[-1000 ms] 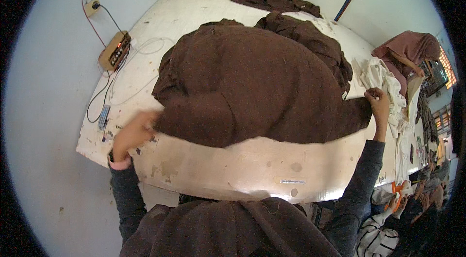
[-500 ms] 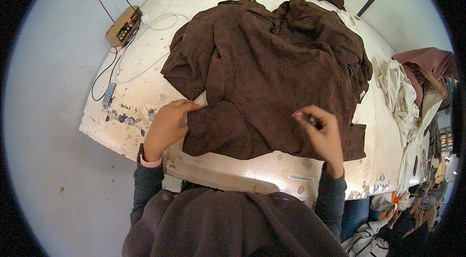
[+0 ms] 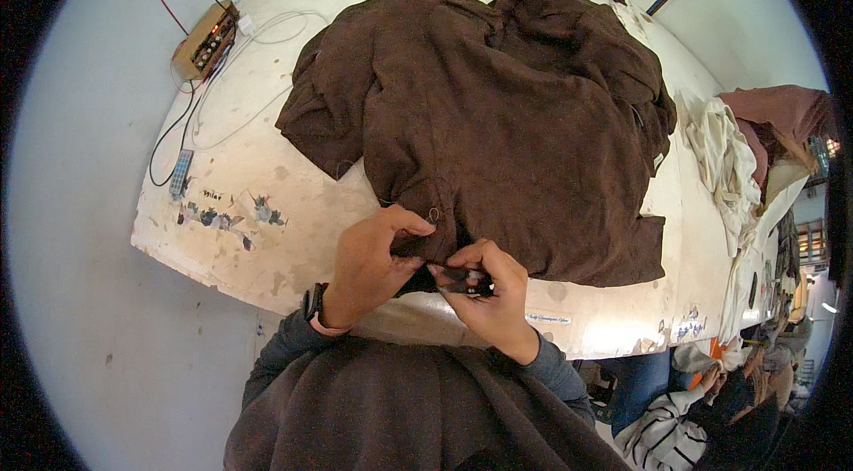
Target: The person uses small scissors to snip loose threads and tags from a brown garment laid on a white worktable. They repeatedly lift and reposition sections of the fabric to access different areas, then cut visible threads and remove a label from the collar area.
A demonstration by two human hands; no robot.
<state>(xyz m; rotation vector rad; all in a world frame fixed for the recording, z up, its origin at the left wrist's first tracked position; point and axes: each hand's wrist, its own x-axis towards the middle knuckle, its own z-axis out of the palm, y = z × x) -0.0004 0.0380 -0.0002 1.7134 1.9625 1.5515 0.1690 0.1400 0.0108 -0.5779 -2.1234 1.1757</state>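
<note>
Both hands have come together, the left hand (image 3: 366, 259) pinching the brown garment (image 3: 524, 133), the right hand (image 3: 493, 298) clasping a small dark tool (image 3: 471, 282). Work now seems centred on the edge.

A rumpled dark brown garment (image 3: 524, 133) lies spread over the middle of the worktop (image 3: 267, 249), its near left part bunched up by the near edge, where a small black tool (image 3: 477, 283), partly hidden by fingers (image 3: 484, 254), sits close to the gathered cloth.
</note>
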